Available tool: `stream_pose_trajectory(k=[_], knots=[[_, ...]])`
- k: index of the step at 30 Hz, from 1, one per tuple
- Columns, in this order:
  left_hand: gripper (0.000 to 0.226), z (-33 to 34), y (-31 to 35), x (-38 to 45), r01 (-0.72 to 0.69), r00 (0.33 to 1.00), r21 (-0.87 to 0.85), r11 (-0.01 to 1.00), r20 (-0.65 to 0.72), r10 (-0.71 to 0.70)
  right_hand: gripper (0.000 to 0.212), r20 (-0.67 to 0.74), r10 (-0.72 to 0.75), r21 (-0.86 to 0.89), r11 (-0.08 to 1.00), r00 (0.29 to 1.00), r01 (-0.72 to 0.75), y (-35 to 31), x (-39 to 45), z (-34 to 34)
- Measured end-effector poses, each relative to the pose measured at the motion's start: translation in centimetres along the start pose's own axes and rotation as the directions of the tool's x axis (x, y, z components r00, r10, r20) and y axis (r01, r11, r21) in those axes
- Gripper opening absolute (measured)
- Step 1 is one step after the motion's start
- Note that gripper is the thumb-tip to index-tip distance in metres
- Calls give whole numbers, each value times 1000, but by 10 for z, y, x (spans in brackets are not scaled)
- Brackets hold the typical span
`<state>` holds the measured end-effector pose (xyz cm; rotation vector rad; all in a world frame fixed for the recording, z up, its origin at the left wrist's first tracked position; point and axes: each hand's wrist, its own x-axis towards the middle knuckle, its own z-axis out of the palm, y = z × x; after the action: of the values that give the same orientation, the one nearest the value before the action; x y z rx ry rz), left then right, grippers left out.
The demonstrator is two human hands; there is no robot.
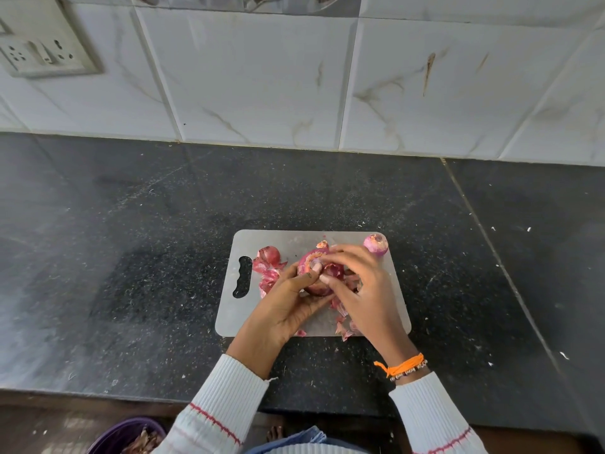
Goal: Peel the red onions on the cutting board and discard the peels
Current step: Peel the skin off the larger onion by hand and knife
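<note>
Over the middle of the cutting board point(294, 239), the left hand point(284, 306) cups a red onion point(316, 273) from below, thumb pressed on its side, and the right hand point(360, 286) curls over it with fingertips pinching a flap of skin. The onion's cut end faces up toward the camera, so its axis stands roughly upright. A peeled onion point(376, 245) sits at the board's far right corner, loose peels point(270, 271) lie left, and a purple bin point(127, 435) stands on the floor.

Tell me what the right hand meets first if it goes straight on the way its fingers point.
The right hand points up-left; its fingertips already touch the held onion.
</note>
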<state>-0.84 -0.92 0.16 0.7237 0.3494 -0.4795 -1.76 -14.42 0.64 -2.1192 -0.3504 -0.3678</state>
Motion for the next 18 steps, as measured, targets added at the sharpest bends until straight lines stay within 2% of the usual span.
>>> stream_pose_trajectory(k=[2,5,8,14,16,18], knots=[[46,2,1,-1,11,1000,-12,1000,-20,-11,12,-62,33,42,999,998,-31,2,0,-2],[52,3,1,-3,37,997,-19,999,-63,-38,14,-128,103,92,992,986,-91,6,0,-6],[47,5,-1,-4,63,995,-31,998,-77,-65,15,-149,140,94,987,979,-127,7,0,-5],[36,5,5,-6,69,997,-36,997,-15,-70,16,-265,149,-31,986,953,-163,22,0,-13],[25,4,7,-6,63,998,-25,998,-13,-64,18,-253,152,-94,979,955,-181,28,-1,-15],[20,4,7,-6,65,997,-13,998,-44,-65,19,-175,197,-129,967,965,-221,31,-3,-14]])
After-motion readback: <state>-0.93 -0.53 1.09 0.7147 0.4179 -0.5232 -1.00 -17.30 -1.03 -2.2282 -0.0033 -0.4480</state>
